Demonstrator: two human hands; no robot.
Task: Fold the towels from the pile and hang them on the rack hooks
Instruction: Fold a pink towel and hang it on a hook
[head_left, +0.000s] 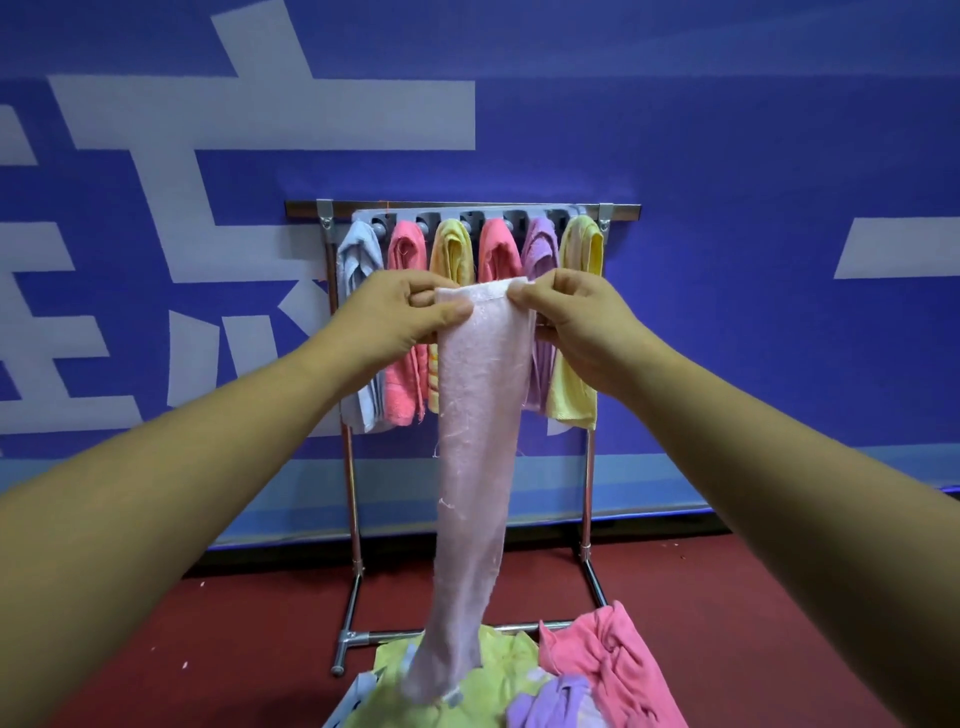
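A pale pink towel hangs lengthwise in front of me, its lower end reaching down to the pile at the bottom of the view. My left hand pinches its top left corner. My right hand pinches the top right corner. Behind the towel stands the metal rack, whose hooks carry several folded towels: a light blue towel, a pink towel, a yellow towel and others.
The pile holds a yellow-green towel, a pink towel and a purple towel. The rack's legs stand on a red floor against a blue wall with white shapes.
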